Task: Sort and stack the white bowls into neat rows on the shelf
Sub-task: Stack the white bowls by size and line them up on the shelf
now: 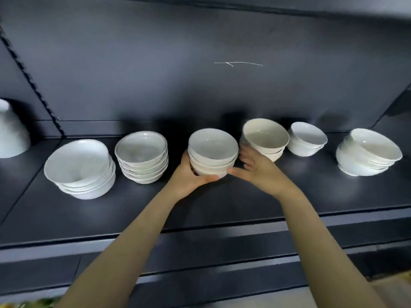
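Head view showed the left hand [189,176] gripping the middle stack [213,150] of white bowls on the dark shelf [222,203]. Its fingers [186,158] were curled round the left side of the stack, and the thumb lay along the lower front. The right hand [260,172] was on the other side, with its fingers [246,157] spread and nearly straight, a little blurred; only the thumb tip touched the base of the stack. These right fingers stood in the narrow gap between the middle stack and the cream stack [264,134], which was just behind them; I could not tell if they touched it. Near the left fingers, on their left, stood a shallow stack [142,154], and further left a wide stack [80,167] with leaning top bowls. Beyond the cream stack to the right came a small stack [307,138] and, well apart, a tilted stack [369,152]. Far left of both hands, past the shelf upright [35,85], stood an upturned bowl [11,132].
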Tool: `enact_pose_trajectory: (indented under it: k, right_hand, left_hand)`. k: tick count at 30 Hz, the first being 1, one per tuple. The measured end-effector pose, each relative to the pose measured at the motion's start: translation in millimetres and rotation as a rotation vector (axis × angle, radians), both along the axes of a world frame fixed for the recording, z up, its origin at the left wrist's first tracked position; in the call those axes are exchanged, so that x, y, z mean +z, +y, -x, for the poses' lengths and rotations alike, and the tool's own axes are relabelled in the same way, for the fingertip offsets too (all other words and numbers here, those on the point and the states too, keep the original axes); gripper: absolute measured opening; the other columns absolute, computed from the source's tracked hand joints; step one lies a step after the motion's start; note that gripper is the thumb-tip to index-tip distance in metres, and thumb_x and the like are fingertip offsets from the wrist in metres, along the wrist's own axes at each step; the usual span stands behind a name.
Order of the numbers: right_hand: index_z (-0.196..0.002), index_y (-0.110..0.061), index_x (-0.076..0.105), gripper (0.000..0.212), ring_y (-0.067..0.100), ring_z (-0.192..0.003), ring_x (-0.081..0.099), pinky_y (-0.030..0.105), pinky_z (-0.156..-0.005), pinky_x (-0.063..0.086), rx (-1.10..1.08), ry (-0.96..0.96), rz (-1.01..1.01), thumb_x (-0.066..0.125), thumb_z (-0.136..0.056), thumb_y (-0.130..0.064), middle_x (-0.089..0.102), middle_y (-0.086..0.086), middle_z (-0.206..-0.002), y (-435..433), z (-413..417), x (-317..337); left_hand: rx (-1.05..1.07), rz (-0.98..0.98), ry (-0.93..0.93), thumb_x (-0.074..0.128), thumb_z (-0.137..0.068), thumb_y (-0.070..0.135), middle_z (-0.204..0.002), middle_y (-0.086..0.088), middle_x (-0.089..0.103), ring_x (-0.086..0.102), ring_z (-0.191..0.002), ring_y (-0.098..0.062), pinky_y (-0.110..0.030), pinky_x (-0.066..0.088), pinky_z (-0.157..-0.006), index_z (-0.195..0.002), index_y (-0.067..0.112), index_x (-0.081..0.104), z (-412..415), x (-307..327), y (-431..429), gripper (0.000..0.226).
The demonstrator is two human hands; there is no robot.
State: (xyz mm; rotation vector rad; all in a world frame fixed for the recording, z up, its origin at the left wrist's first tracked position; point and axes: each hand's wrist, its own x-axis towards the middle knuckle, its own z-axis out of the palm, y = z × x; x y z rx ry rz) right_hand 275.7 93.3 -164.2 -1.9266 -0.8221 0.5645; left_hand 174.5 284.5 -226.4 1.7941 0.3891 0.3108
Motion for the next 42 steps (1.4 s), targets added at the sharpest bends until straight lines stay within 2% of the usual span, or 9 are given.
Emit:
enact_pose_trajectory:
  k: [2, 5, 11, 17, 21, 28, 32, 37, 42]
  right_hand:
    - [-0.154, -0.029, 0.019, 0.101, 0.008, -0.140, 0.035, 0.036, -0.115, 0.032, 0.048, 0.034, -0.051, 0.081, -0.075, -0.035, 0.034, -0.013, -0.154, 1.9, -0.5, -7.7]
    - [-0.145, -0.035, 0.034, 0.085, 0.002, -0.132, 0.045, 0.037, -0.111, 0.040, 0.149, 0.046, -0.128, 0.082, -0.076, -0.027, 0.049, -0.019, -0.141, 2.1, 0.7, -13.0]
    - [-0.142, -0.030, 0.041, 0.078, 0.009, -0.126, 0.053, 0.034, -0.102, 0.048, 0.271, 0.109, -0.203, 0.082, -0.076, -0.018, 0.056, -0.010, -0.135, 0.4, -4.2, -18.1]
    - [-0.141, -0.030, 0.042, 0.087, 0.009, -0.126, 0.053, 0.030, -0.098, 0.050, 0.284, 0.141, -0.241, 0.086, -0.067, -0.031, 0.056, -0.010, -0.134, 6.3, -16.3, -19.7]
    - [-0.138, -0.037, 0.043, 0.088, 0.007, -0.123, 0.054, 0.026, -0.094, 0.051, 0.305, 0.147, -0.257, 0.089, -0.064, -0.029, 0.057, -0.015, -0.132, 9.8, -21.3, -22.0]
    - [-0.139, -0.027, 0.049, 0.080, 0.009, -0.122, 0.056, 0.026, -0.093, 0.051, 0.328, 0.216, -0.309, 0.082, -0.066, -0.020, 0.060, -0.009, -0.130, 10.3, -23.4, -22.7]
    - [-0.137, -0.028, 0.051, 0.081, 0.009, -0.119, 0.058, 0.026, -0.091, 0.053, 0.325, 0.197, -0.295, 0.083, -0.063, -0.021, 0.062, -0.010, -0.127, 4.5, -5.3, -13.5]
    - [-0.133, -0.033, 0.054, 0.078, 0.004, -0.116, 0.058, 0.021, -0.088, 0.053, 0.330, 0.151, -0.282, 0.083, -0.062, -0.020, 0.063, -0.014, -0.124, 2.7, 39.3, 7.2]
    - [-0.131, -0.032, 0.056, 0.075, 0.004, -0.114, 0.060, 0.017, -0.086, 0.051, 0.367, 0.114, -0.306, 0.082, -0.062, -0.019, 0.066, -0.013, -0.122, 23.3, 108.9, 24.5]
  left_hand:
    - [0.005, -0.007, 0.007, 0.091, -0.057, 0.042, -0.138, 0.018, 0.047, 0.048, -0.124, 0.001, -0.031, 0.044, -0.106, -0.149, 0.030, 0.022, 11.0, -1.6, -7.2, 0.115]
    - [0.026, -0.015, 0.017, 0.091, -0.061, 0.037, -0.138, 0.021, 0.046, 0.048, -0.125, 0.002, -0.031, 0.044, -0.107, -0.150, 0.031, 0.020, 24.7, -4.8, -19.3, 0.114]
    - [0.101, -0.015, 0.026, 0.091, -0.059, 0.040, -0.137, 0.026, 0.045, 0.046, -0.125, 0.005, -0.030, 0.043, -0.107, -0.149, 0.036, 0.020, 38.7, -5.7, -34.9, 0.115]
    - [0.134, -0.011, 0.050, 0.091, -0.060, 0.036, -0.132, 0.029, 0.049, 0.049, -0.121, 0.007, -0.022, 0.045, -0.101, -0.144, 0.042, 0.024, 39.7, -3.9, -37.0, 0.107]
    - [0.148, 0.011, 0.078, 0.091, -0.062, 0.027, -0.130, 0.027, 0.052, 0.051, -0.119, 0.007, -0.018, 0.045, -0.096, -0.140, 0.044, 0.026, 38.3, -1.5, -34.8, 0.103]
    - [0.185, 0.034, 0.043, 0.093, -0.059, 0.024, -0.133, 0.018, 0.055, 0.052, -0.124, -0.003, -0.032, 0.047, -0.103, -0.145, 0.034, 0.031, 39.1, 2.5, -43.0, 0.106]
    - [0.189, 0.067, 0.007, 0.091, -0.062, 0.015, -0.133, 0.016, 0.056, 0.052, -0.124, -0.006, -0.035, 0.048, -0.103, -0.144, 0.033, 0.034, 56.1, 5.3, -50.7, 0.102]
    - [0.196, 0.095, -0.046, 0.091, -0.061, 0.015, -0.131, 0.018, 0.057, 0.054, -0.122, -0.003, -0.029, 0.050, -0.099, -0.144, 0.034, 0.035, 96.6, 16.8, -52.3, 0.102]
    - [0.224, 0.079, -0.103, 0.090, -0.062, 0.016, -0.131, 0.013, 0.058, 0.056, -0.123, -0.010, -0.038, 0.050, -0.100, -0.141, 0.034, 0.038, 169.0, 31.1, -36.7, 0.096]
